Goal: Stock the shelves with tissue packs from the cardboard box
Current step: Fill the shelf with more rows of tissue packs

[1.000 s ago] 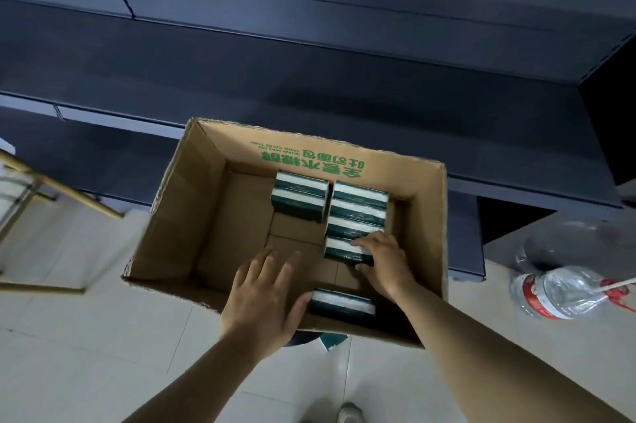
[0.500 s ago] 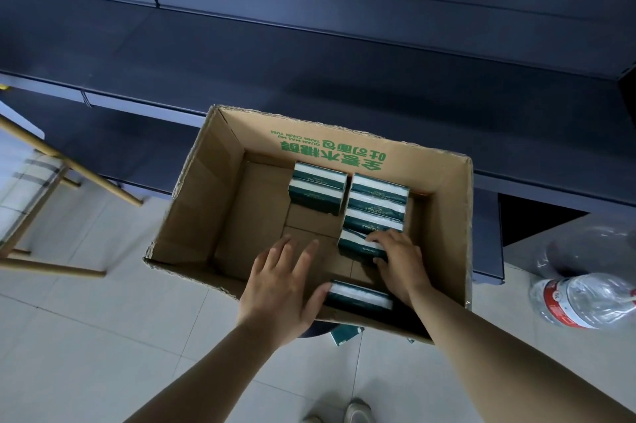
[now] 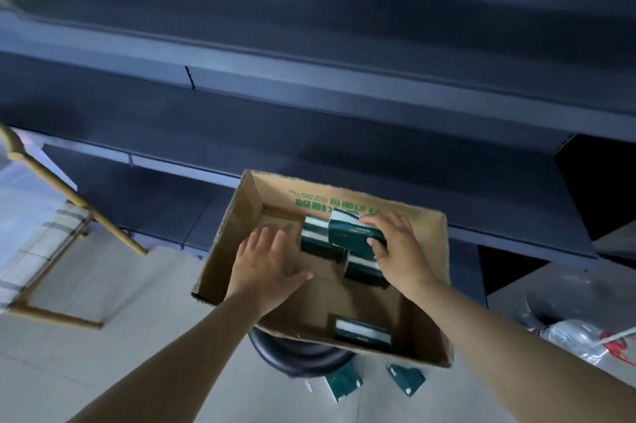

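— While the right hand [image 3: 401, 252] is down in the cardboard box [image 3: 426, 326], what is it holding?
— It grips one dark green tissue pack [image 3: 354, 233], thumb on the near side, fingers over the far edge. The pack is tipped up above the other packs [image 3: 321, 243] by the far wall.
— And the left hand [image 3: 263, 266]?
— Its fingers are spread flat and it holds nothing. It is over the left part of the box.
— Any more packs?
— One lone pack [image 3: 363, 335] lies by the near wall. The box sits on a dark round stool [image 3: 296, 359], in front of the blue-grey shelves [image 3: 309, 133].
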### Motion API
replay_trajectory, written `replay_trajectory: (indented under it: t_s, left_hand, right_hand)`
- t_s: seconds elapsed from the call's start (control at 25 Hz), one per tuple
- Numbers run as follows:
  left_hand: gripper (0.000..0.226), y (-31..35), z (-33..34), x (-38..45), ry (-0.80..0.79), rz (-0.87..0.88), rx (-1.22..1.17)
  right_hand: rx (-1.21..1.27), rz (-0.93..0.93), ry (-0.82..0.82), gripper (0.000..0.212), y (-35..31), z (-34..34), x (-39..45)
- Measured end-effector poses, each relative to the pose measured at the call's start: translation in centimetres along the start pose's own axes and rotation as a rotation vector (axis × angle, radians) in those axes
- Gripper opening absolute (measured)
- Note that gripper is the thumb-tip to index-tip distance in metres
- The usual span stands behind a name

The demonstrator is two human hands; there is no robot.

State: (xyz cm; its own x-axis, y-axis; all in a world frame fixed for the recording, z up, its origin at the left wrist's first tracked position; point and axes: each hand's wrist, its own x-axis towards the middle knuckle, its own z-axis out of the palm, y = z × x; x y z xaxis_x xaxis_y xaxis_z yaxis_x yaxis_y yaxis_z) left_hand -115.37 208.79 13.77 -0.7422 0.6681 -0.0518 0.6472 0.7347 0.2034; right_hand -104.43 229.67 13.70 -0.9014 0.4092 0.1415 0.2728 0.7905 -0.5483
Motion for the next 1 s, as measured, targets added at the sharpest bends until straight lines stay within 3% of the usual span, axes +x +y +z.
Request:
replay_trajectory:
  t_s: [0.16, 0.36, 0.52, 0.88, 1.0]
  left_hand:
    - [0.081, -5.2, -7.5, 2.1, 0.212, 0.095, -0.044]
    - [0.089, -12.5, -18.3, 3.8, 0.257, 0.230, 0.027]
    - [0.088, -17.7, -26.8, 4.9, 0.392, 0.310, 0.029]
    - [0.086, -27.0, -41.7, 14.9, 0.705, 0.326, -0.021]
    - [0.085, -29.9, -44.9, 17.9, 0.714, 0.312, 0.007]
  right_hand:
    - [0.032, -0.053, 0.094, 0.035, -8.4, -3.3, 3.8]
    - [0.104, -0.065, 0.263, 0.034, -20.1, -5.7, 7.1]
    - [0.122, -0.142, 0.393, 0.034, -29.1, -8.5, 10.6]
    - [0.154, -0.337, 0.597, 0.030, -44.1, -14.5, 24.4]
    - [0.156, -0.377, 0.618, 0.030, -47.3, -14.6, 29.4]
